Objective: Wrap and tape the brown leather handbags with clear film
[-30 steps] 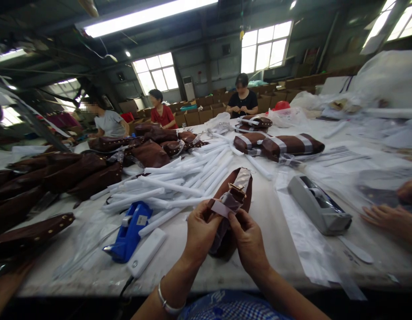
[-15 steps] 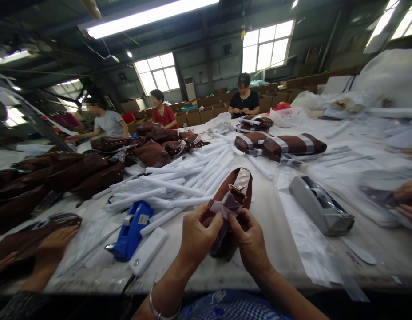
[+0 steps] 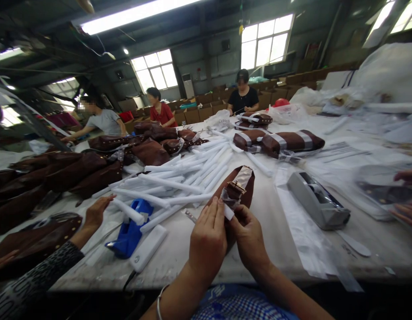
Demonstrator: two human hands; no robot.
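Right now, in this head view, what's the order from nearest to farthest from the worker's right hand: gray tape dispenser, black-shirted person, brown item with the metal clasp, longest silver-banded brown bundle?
From the right hand:
1. Brown item with the metal clasp: right at that hand.
2. Gray tape dispenser: to its right.
3. Silver-banded brown bundle: farther out, beyond the dispenser.
4. Black-shirted person: across the table.

Brown bag (image 3: 249,192), gold clasp (image 3: 238,187) uppermost, on pale table (image 3: 268,200)

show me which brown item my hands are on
The brown item at front centre, with a gold-coloured clasp showing and your left hand and right hand on it. The others lie away from your hands.
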